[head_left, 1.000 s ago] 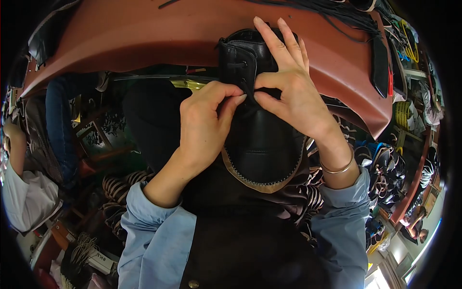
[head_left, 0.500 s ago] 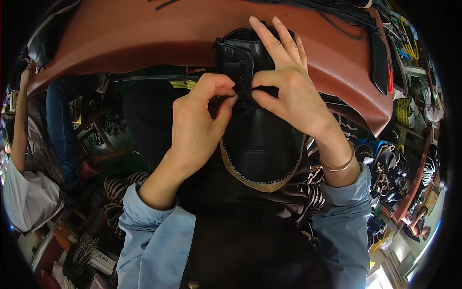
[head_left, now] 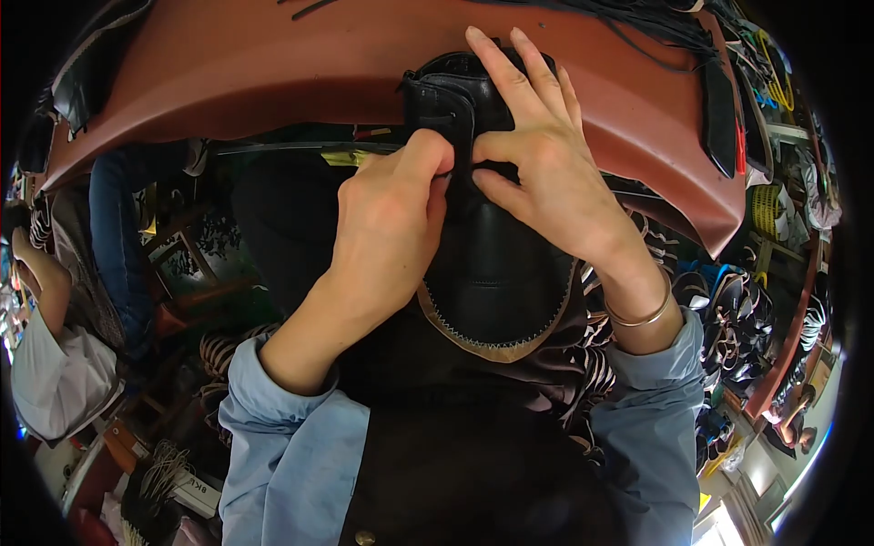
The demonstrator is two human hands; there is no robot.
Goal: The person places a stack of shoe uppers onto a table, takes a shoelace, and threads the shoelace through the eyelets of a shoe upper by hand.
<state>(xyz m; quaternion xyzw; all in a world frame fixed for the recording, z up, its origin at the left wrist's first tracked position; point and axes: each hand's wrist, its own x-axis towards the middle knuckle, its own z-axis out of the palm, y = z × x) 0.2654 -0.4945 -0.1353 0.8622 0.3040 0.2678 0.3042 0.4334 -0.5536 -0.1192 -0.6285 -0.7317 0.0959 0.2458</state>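
A black leather shoe upper (head_left: 496, 264) lies toe toward me, its heel end on the bench edge. Pale zigzag stitching and a tan lining margin run around its toe. My left hand (head_left: 387, 214) is closed at the left edge of the upper's strap-like front flap (head_left: 446, 107), thumb and forefinger together; whatever is between the fingertips is hidden. Opposite it, my right hand (head_left: 546, 159) pinches the upper by the flap's right edge with thumb and forefinger. Its other fingers stretch up over the heel part.
A reddish-brown covered bench (head_left: 273, 55) curves across the top, with black strips (head_left: 628, 27) on it. Shoes (head_left: 728, 309) are piled at the right. Another person's arm (head_left: 45, 282) is at far left. Bundled cords (head_left: 164, 478) lie lower left.
My left hand has turned over and moved slightly right and up, its fingers curling in against the flap. My right hand stays nearly still. The other person's arm at far left has bent.
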